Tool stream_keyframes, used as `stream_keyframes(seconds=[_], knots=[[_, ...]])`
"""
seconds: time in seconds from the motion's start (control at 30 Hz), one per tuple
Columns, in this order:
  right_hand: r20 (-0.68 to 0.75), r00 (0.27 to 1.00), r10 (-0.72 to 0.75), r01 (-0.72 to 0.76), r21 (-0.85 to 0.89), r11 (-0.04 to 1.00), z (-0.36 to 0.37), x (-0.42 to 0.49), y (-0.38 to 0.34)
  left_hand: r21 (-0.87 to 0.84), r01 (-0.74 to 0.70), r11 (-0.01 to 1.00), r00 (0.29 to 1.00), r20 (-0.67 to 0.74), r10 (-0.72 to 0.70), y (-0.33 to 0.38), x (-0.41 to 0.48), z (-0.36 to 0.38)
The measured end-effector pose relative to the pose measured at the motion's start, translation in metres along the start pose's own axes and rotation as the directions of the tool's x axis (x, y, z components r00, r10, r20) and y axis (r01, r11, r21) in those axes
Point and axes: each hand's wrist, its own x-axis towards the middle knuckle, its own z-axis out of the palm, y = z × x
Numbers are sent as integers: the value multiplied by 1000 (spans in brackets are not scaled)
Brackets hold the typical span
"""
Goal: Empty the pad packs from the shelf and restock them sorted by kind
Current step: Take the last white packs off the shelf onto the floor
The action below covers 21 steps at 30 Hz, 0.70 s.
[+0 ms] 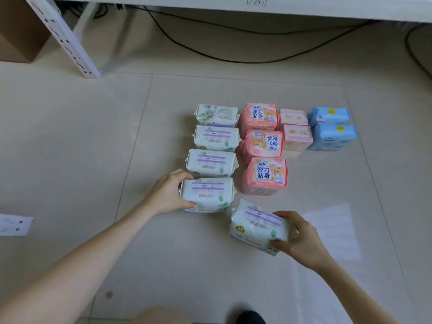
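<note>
Head view, the only one. Packs sit sorted on the floor (70, 136) mid-frame, shelf (233, 5) edge across the top, its white post (67, 40) upper left.

Key relation: left hand (168, 195) is clamped on the nearest white pack (207, 195), thumb on the far left corner, fingers under the near left edge. That pack's long axis runs left-right across the frame and it ends the white column (214, 148), which runs away toward the shelf with three more packs just beyond. Right hand (301, 237) is closed around a second white pack (258, 226), lower centre-right, gripping its right end. This pack is tilted, long axis angled down to the right, just below and right of the left-hand pack, a small gap between them. Cannot tell whether it rests on the floor or is slightly lifted.

Judgement: the tilted pack likely goes in line at the near end of the white column. The right hand already has it, so it is the nearer one. It needs turning to match the row.

Around: three pink bear packs (263, 150) form a column just right of the white one, the nearest close to the tilted pack's far corner, so it could get nudged. Pale pink packs (294, 129) and blue packs (332, 127) sit further right, well clear. Black cables (210, 54) lie under the shelf, a cardboard box (16, 38) upper left, a paper sheet (14, 224) at the left edge. All out of the way.
</note>
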Motion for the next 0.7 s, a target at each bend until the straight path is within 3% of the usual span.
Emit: stream_keyframes(seconds=[0.2, 0.3, 0.37, 0.47, 0.7], knots=[[39, 997, -68, 69, -37, 997, 28, 1, 8, -17, -13, 1000, 999, -50, 12, -15, 3, 16], [50, 996, -69, 71, -27, 997, 41, 1, 12, -178, 94, 979, 995, -17, -99, -22, -1, 21], [62, 995, -75, 76, -21, 997, 50, 3, 11, -352, 235, 906, 971, 41, -236, -27, -5, 23], [82, 992, -98, 96, 22, 995, 65, 11, 2, -501, 330, 800, 942, 118, -315, -34, -9, 24], [65, 992, -108, 98, 142, 985, 97, 33, -21, -599, 436, 672, 896, 217, -387, -28, -7, 20]])
